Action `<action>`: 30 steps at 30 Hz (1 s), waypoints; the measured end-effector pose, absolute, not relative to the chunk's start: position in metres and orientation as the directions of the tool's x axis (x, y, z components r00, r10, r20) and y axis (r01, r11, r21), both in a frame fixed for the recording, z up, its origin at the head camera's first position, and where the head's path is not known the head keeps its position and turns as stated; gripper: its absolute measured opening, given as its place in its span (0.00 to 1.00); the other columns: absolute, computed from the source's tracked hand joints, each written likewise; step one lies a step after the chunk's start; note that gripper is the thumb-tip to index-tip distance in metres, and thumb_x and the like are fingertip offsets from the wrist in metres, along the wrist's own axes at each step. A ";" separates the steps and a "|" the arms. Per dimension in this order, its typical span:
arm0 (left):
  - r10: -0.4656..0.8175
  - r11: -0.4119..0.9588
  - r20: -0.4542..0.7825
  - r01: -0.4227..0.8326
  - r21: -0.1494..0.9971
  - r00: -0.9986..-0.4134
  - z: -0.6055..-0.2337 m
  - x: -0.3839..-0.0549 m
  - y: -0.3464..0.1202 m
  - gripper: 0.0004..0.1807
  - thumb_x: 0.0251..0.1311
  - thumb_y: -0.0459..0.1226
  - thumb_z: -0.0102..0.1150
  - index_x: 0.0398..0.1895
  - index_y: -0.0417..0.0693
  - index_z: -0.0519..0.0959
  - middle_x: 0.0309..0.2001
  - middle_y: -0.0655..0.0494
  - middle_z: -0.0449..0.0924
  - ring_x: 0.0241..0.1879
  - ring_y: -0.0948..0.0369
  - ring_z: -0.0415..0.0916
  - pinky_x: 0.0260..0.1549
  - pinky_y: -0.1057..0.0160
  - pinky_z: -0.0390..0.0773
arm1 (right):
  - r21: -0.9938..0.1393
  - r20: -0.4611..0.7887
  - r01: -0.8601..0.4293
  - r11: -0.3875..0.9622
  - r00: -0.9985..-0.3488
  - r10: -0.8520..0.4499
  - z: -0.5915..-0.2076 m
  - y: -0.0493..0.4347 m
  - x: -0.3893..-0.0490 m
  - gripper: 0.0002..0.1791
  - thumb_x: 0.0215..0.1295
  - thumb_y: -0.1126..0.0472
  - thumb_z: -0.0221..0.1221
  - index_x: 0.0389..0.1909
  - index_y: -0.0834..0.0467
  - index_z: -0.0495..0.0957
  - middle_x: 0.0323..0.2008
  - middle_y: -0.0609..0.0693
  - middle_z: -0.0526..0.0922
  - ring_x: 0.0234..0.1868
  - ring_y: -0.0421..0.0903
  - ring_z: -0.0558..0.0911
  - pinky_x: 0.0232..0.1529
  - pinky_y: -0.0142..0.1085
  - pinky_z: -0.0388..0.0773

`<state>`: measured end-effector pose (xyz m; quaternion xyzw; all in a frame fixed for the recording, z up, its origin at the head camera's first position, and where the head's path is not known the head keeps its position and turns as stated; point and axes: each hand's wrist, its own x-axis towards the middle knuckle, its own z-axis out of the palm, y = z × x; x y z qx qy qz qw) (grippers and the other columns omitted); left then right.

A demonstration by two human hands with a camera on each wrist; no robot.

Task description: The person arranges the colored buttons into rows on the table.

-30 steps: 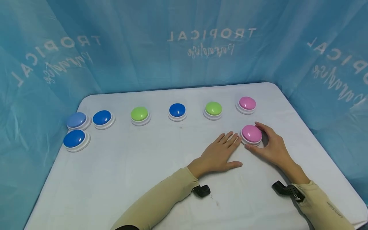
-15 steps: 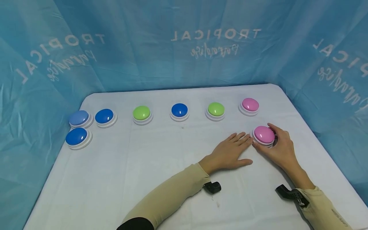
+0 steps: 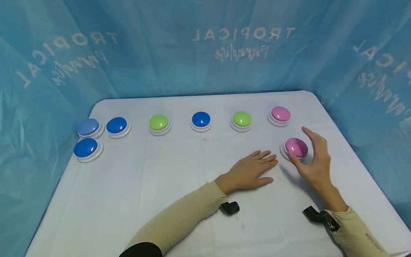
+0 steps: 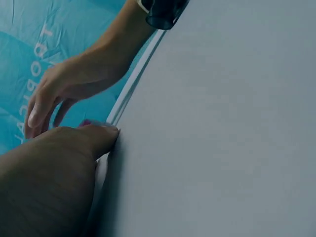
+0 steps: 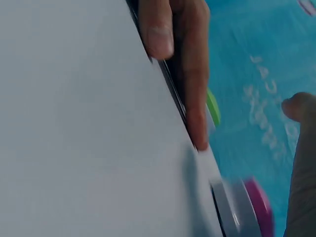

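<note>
A: Where to look for the near pink button (image 3: 297,147)?

B: Right of centre in the frame, upright on the white counter (image 3: 160,171), a little below the far pink button (image 3: 281,114).

A: Placed how against the right hand (image 3: 316,164)?

B: Just up and left of it, framed between thumb and forefinger in the head view. Clear of the thumb in the right wrist view, so probably not touched.

A: And against the left hand (image 3: 248,172)?

B: Up and right of it, just past the fingertips, with a small gap.

A: Nearer of the two?

B: Right, to judge by the thumb crossing the button's edge from overhead.

A: State of the hands?

B: Right, thumb and forefinger wide apart, nothing gripped. Left, palm down, fingers straight, thumb out.

A: Any long axis to match?

B: None; round dome, round base.
</note>
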<state>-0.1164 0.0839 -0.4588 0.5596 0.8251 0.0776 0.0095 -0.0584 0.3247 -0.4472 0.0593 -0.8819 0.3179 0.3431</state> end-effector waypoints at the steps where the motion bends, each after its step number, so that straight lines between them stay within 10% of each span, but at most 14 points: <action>1: 0.923 0.356 0.089 0.920 0.164 -0.373 -0.460 -0.119 0.075 0.37 0.80 0.60 0.43 0.85 0.57 0.56 0.85 0.63 0.52 0.85 0.63 0.43 0.83 0.64 0.36 | -0.498 0.681 -0.401 0.769 -0.729 0.061 -0.446 0.314 -0.064 0.45 0.57 0.45 0.72 0.74 0.59 0.72 0.69 0.61 0.77 0.71 0.61 0.72 0.75 0.36 0.64; 7: 0.887 0.339 0.203 0.885 0.321 -0.414 -0.467 -0.127 0.012 0.33 0.78 0.52 0.54 0.80 0.51 0.67 0.80 0.57 0.65 0.82 0.59 0.57 0.83 0.63 0.46 | -0.507 0.683 -0.657 0.558 -0.701 -0.206 -0.456 0.238 -0.089 0.40 0.66 0.47 0.68 0.72 0.66 0.73 0.69 0.63 0.78 0.73 0.58 0.74 0.78 0.34 0.62; 16: 0.798 0.373 0.294 0.815 0.444 -0.525 -0.476 -0.126 -0.066 0.31 0.75 0.46 0.61 0.77 0.45 0.71 0.77 0.51 0.71 0.80 0.54 0.62 0.82 0.56 0.56 | -0.643 0.454 -0.591 0.487 -0.806 -0.379 -0.470 0.165 -0.102 0.35 0.72 0.54 0.64 0.77 0.57 0.68 0.74 0.51 0.74 0.77 0.50 0.71 0.79 0.36 0.62; 30: 0.259 0.627 0.311 0.404 0.666 -0.915 -0.480 -0.130 -0.198 0.21 0.72 0.35 0.63 0.67 0.48 0.82 0.72 0.51 0.77 0.77 0.49 0.68 0.76 0.42 0.66 | -0.630 0.329 -0.537 0.561 -0.839 -0.433 -0.472 0.076 -0.128 0.33 0.76 0.42 0.58 0.74 0.55 0.72 0.72 0.49 0.77 0.76 0.47 0.73 0.77 0.48 0.68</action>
